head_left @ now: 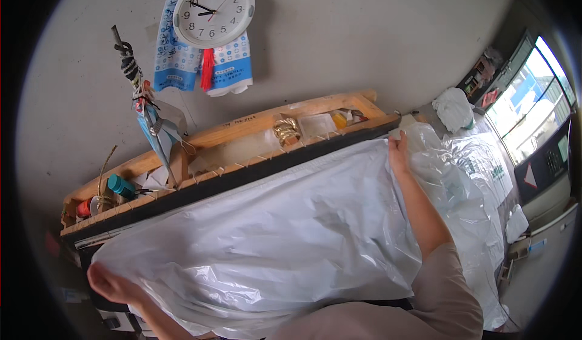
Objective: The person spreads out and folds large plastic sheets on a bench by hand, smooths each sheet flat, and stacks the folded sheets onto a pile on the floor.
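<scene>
A large white plastic sheet (285, 218), wrinkled and shiny, is stretched in front of me over a dark-edged surface. It could be a flattened bag; I cannot tell. My left hand (112, 284) is closed in a fist on the sheet's left end, near the surface's left corner. At the sheet's far right corner, my right hand (399, 152) grips the edge with its arm reached forward. Its fingertips lie close to the wooden tray's right end. More clear, crumpled plastic (448, 182) lies just right of my right forearm.
Along the wall runs a long wooden tray (230, 127) holding a gold cord coil (286, 132), a teal bottle (121, 186) and a red spool (83, 208). A cord-wrapped rod with tools (151, 121) rises from it. A round clock (214, 12) hangs above; a window (533, 97) is at right.
</scene>
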`<state>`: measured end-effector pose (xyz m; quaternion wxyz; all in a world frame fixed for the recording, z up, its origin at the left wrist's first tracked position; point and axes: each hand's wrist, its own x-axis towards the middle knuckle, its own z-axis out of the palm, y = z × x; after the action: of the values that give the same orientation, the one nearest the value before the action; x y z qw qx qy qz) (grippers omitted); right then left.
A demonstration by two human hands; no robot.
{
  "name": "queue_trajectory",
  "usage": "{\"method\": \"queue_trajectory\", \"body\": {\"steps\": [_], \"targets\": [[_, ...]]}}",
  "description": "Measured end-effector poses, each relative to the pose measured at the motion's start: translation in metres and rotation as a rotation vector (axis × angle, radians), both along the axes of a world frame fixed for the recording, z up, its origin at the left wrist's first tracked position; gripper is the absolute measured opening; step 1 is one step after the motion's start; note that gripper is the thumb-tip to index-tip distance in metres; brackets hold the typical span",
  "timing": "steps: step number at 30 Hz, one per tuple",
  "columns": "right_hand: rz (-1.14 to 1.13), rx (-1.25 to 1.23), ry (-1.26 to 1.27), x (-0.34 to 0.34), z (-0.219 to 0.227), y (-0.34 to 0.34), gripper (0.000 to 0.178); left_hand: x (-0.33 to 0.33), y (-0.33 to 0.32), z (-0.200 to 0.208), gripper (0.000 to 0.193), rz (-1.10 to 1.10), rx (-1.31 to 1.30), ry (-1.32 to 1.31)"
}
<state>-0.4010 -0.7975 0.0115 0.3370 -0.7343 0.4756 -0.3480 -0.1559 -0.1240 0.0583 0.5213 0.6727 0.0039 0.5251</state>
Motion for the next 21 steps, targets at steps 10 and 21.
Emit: {"method": "queue_trajectory", "body": {"steps": [10,21], "targets": [[0.317,0.120,-0.207,-0.027,-0.013,0.042,0.040,-0.109,-0.062,0.040,0.025,-0.202,1.370,0.981],[0.836,0.482,-0.490,-0.028,0.021,0.274,0.038,-0.194,-0.262,0.009,0.023,-1.009,0.922,0.350]]}}
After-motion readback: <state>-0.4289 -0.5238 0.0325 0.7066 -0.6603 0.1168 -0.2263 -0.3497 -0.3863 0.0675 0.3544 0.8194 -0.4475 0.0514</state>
